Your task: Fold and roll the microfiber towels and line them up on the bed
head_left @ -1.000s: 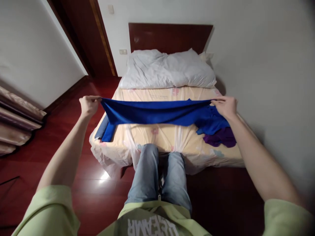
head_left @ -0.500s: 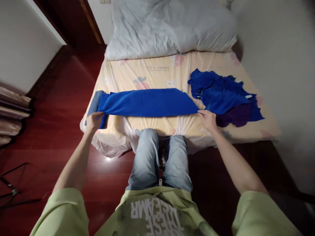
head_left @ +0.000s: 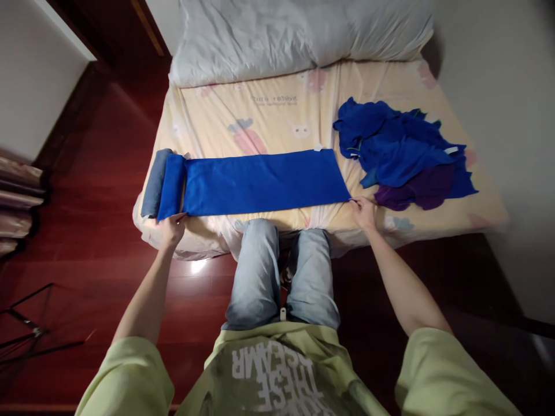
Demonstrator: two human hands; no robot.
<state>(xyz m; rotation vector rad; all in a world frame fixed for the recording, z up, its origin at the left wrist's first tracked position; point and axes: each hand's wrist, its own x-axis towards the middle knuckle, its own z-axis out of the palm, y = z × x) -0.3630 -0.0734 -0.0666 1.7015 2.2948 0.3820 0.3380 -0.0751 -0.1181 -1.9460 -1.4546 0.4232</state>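
A long blue towel lies stretched flat across the bed, close to its front edge. My left hand pinches the near left corner of this towel. At the near right corner, my right hand has its fingers closed on the towel's edge. Just left of the towel lies a rolled blue towel, and against that a grey-blue roll. To the right of my right hand is a crumpled heap of blue cloths with a purple cloth at its near side.
The bed has a pale yellow printed sheet under clear plastic. A plastic-covered bulky grey-white bundle spans its far end. A black metal stand is on the red floor at left, below curtains.
The blue towel has come down flat and widened, its near edge drawn toward me. My left hand has moved nearer and slightly right, off the rolls. The camera view has shifted a little.
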